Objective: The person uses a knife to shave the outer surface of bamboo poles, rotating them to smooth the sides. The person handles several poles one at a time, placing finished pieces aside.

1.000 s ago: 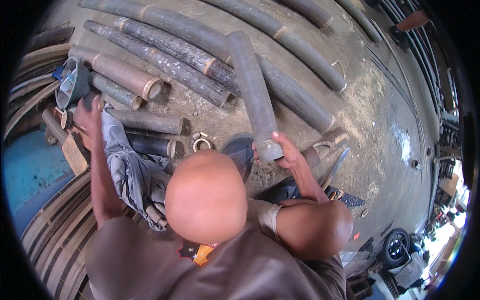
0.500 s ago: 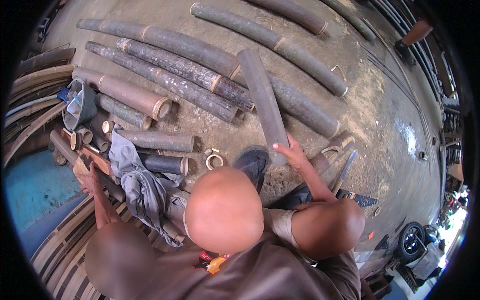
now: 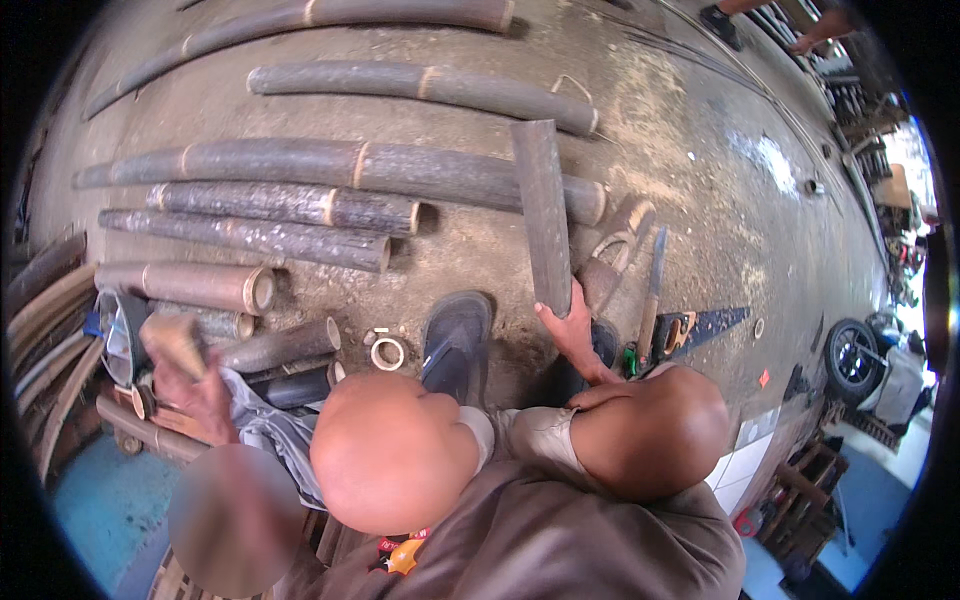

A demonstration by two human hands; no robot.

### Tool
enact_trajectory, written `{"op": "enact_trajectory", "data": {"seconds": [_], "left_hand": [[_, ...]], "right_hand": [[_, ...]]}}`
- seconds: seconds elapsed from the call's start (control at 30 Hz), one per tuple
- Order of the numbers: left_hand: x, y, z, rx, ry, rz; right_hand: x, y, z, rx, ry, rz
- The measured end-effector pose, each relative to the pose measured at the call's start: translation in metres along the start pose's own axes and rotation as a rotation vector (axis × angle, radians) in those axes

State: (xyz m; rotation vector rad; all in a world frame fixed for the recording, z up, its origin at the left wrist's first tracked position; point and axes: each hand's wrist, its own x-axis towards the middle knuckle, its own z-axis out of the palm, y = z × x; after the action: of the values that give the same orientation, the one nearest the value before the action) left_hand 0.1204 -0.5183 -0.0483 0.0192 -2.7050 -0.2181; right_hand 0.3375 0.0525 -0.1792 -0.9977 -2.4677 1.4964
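My right hand (image 3: 568, 322) grips the lower end of a dark bamboo section (image 3: 545, 215), which stands roughly upright in front of my right foot. At the left, my left hand (image 3: 205, 400) is raised, its fingers round a tan wooden block (image 3: 175, 345) that is smeared by motion. Below that hand lies a crumpled grey cloth (image 3: 275, 420). A long blade with a wooden handle (image 3: 650, 310) lies right of my right hand, and beside it a handsaw (image 3: 712, 330) with an orange-and-black handle.
Several long bamboo poles (image 3: 270, 165) lie across the floor ahead. A pale bamboo ring (image 3: 398, 364) sits near my left sandal (image 3: 458, 340). At the left stand a grey bucket (image 3: 118, 350) and stacked bamboo strips (image 3: 60, 350). A wheel (image 3: 853, 357) is at the right.
My left hand has lifted the wooden block away from the bench side. The bamboo section in my right hand has become more upright. The view has swung to the right.
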Motion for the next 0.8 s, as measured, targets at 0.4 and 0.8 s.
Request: {"op": "enact_trajectory", "data": {"seconds": [0.4, 0.8], "left_hand": [[-0.087, 0.407, 0.126, -0.319, -0.900, 1.069], [-0.081, 0.553, 0.188, -0.490, -0.618, 1.444]], "right_hand": [[0.054, 0.052, -0.097, 0.198, 0.293, 0.126], [0.020, 0.089, -0.118, 0.985, -0.002, 0.434]]}}
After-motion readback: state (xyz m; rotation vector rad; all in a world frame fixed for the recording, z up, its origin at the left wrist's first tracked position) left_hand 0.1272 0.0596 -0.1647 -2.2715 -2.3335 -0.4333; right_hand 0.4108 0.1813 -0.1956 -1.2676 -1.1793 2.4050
